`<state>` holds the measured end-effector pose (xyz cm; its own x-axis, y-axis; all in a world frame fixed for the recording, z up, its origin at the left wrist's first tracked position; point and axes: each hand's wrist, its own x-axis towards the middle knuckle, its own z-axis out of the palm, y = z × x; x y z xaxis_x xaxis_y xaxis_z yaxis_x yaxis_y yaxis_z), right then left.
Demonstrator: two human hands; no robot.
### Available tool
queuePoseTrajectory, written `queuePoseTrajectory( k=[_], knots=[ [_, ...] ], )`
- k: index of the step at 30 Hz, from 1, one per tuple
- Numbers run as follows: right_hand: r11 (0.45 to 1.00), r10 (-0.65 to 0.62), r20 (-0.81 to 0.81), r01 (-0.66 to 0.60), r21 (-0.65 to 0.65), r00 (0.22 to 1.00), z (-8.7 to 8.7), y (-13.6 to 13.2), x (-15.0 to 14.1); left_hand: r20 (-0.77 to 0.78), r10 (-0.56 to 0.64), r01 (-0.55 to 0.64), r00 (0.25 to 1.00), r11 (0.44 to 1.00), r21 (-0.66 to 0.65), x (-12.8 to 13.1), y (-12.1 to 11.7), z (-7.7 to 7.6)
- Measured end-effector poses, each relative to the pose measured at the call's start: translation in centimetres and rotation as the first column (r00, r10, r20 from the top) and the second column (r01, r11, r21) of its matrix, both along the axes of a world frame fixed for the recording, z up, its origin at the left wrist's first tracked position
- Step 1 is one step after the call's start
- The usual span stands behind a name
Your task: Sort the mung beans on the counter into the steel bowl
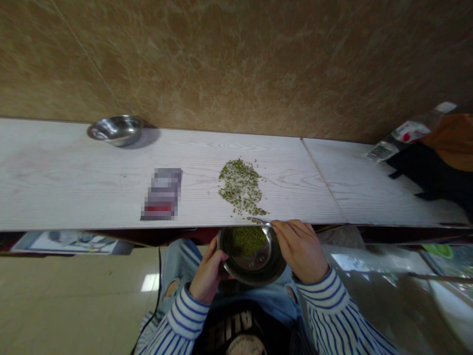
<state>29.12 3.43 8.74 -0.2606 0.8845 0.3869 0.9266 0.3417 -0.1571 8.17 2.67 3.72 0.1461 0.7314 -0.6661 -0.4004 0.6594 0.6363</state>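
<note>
My left hand (207, 276) grips the left rim of a steel bowl (258, 268) held just below the edge of the white wooden table (74, 182). The bowl holds a mound of green beans (248, 240). My right hand (301, 249) is closed at the bowl's right rim, fingers curled over a thin metal piece (258, 221) that looks like a spoon at the table edge. A loose pile of green beans (241, 186) lies on the table right above the bowl.
A second steel bowl (116, 129) stands at the table's far left, by the brown wall. A small blurred packet (162, 193) lies left of the bean pile. A plastic bottle (408, 132) and dark cloth (432, 172) sit at the right end.
</note>
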Motion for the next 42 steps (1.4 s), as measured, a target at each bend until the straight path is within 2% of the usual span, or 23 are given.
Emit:
queuePoseTrajectory(
  k=[20,27,37,42],
  knots=[
    [0.999,0.035,-0.004,-0.035,-0.012,0.999,-0.1,0.6,-0.8,-0.018,0.007,-0.007,1.000,1.000,0.024,-0.6,-0.1,-0.2],
    [0.997,0.053,-0.014,-0.054,-0.056,0.998,0.0,0.7,-1.1,-0.022,0.009,-0.008,1.000,1.000,0.014,-0.6,0.0,0.1],
    [0.994,0.079,-0.017,-0.080,-0.078,0.997,-0.1,0.5,-1.2,-0.005,0.008,-0.008,1.000,1.000,0.014,-0.6,-0.1,-0.2],
    [0.995,0.093,-0.049,-0.094,-0.035,0.995,-0.1,0.4,-1.3,-0.002,0.014,-0.014,1.000,1.000,0.005,-0.7,-0.1,-0.2]
  ],
)
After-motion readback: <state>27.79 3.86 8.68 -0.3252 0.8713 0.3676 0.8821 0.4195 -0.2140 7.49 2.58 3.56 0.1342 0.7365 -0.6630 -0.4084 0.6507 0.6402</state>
